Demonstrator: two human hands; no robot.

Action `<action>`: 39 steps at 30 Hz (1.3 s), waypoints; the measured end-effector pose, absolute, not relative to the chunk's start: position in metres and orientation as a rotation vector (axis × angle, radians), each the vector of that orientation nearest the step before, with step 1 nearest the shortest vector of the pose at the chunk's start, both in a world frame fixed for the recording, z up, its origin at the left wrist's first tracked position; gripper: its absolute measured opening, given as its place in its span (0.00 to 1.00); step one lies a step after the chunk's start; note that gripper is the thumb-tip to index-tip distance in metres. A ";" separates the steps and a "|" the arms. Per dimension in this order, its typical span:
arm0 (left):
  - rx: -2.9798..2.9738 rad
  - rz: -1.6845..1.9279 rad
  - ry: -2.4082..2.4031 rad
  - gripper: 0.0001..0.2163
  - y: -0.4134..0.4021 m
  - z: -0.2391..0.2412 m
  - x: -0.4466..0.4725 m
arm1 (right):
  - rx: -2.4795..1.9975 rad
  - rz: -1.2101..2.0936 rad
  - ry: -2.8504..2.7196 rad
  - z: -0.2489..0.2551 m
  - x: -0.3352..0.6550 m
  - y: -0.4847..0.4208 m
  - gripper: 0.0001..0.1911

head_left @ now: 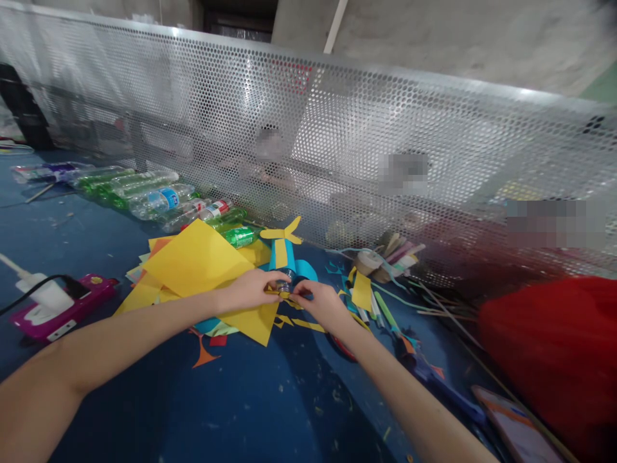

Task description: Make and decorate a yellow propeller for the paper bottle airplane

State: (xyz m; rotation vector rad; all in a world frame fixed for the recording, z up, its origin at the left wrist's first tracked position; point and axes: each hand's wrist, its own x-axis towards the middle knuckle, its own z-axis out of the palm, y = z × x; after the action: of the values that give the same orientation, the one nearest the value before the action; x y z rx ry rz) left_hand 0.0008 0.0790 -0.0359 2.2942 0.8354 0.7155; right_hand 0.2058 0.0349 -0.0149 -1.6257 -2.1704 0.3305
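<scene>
A plastic bottle wrapped in blue paper (290, 254), with a yellow strip and yellow tail-like paper shapes (282, 231) at its far end, lies with its clear neck toward me. My left hand (255, 289) is closed around the left side of the neck, fingers on top. From the right, the fingers of my right hand (318, 299) are closed in a pinch on a small yellow paper piece (284, 296) at the mouth end. The fingers partly hide this piece. Yellow paper sheets (197, 257) lie under and beside my left forearm.
Several empty bottles (164, 198) lie at the back left, before a perforated metal screen (337, 122). A magenta power strip (62, 315) sits left. On the right are tape rolls (369, 262), a green marker (385, 312), a blue tool (443, 389), a phone (520, 424) and red cloth (554, 360).
</scene>
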 end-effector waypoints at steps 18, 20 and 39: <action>2.262 0.745 0.901 0.15 0.076 -0.034 0.003 | -1.650 0.282 -2.178 -0.020 0.199 0.034 0.07; 2.265 0.733 0.909 0.14 0.077 -0.033 0.003 | -1.650 0.286 -2.191 -0.020 0.198 0.035 0.08; 2.353 0.786 0.799 0.17 0.093 -0.038 -0.004 | -1.788 -0.135 -2.145 -0.028 0.181 0.034 0.08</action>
State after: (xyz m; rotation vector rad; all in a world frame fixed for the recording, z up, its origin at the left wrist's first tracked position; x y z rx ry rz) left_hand -0.0035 0.0925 -0.0384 2.3535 0.7989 0.7856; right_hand 0.1808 0.0344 -0.0282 -1.7881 -2.1448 -0.1350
